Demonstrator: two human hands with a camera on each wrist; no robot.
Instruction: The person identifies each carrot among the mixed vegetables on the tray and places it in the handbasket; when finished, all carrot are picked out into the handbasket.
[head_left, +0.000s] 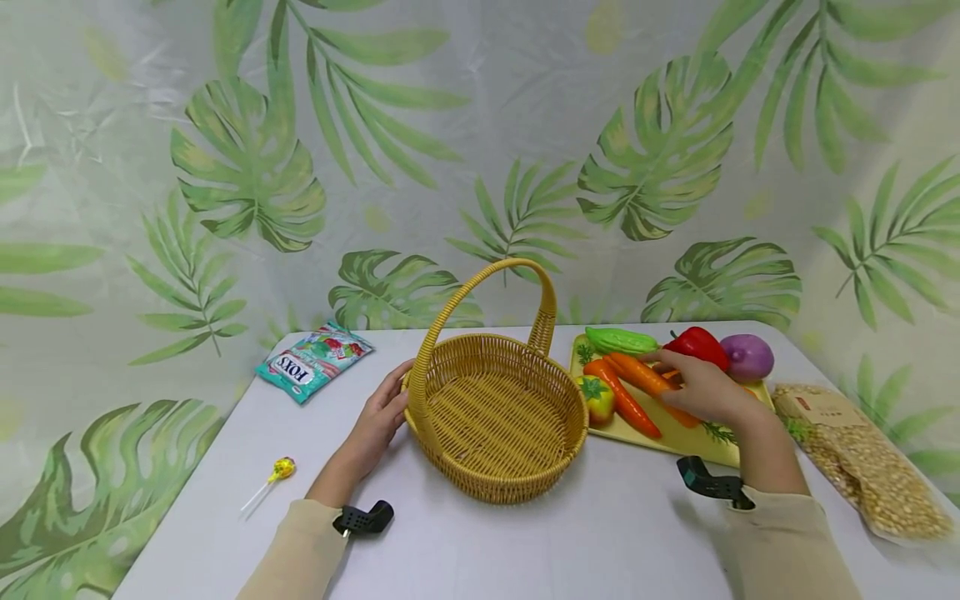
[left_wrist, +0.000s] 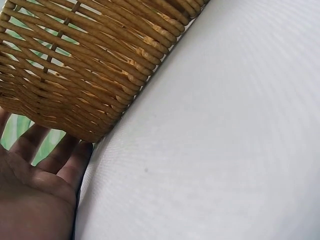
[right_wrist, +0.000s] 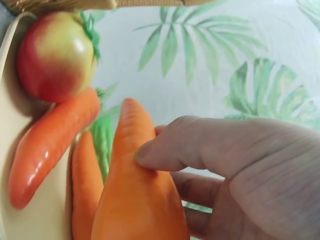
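A wicker basket (head_left: 498, 492) with a tall arched handle stands upright at the table's middle, nothing inside. My left hand (head_left: 378, 419) touches its left side with extended fingers; in the left wrist view those fingers meet the lower wall of the weave. Over the yellow tray (head_left: 712, 450) on the right, my right hand (head_left: 705, 390) pinches an orange carrot (right_wrist: 137, 200), thumb on the near face and fingers behind. Beside it lie another orange carrot (right_wrist: 86, 187) and a redder carrot (right_wrist: 52, 145). The red-yellow tomato (right_wrist: 57, 56) sits at the tray's end.
The tray also bears a green bumpy vegetable (head_left: 620, 340), a red bell pepper (head_left: 697, 346) and a round purple vegetable (head_left: 747, 358). Right of it lies a bag of pale kernels (head_left: 862, 458). Far left are a FOX'S candy bag (head_left: 315, 362) and a lollipop (head_left: 281, 469).
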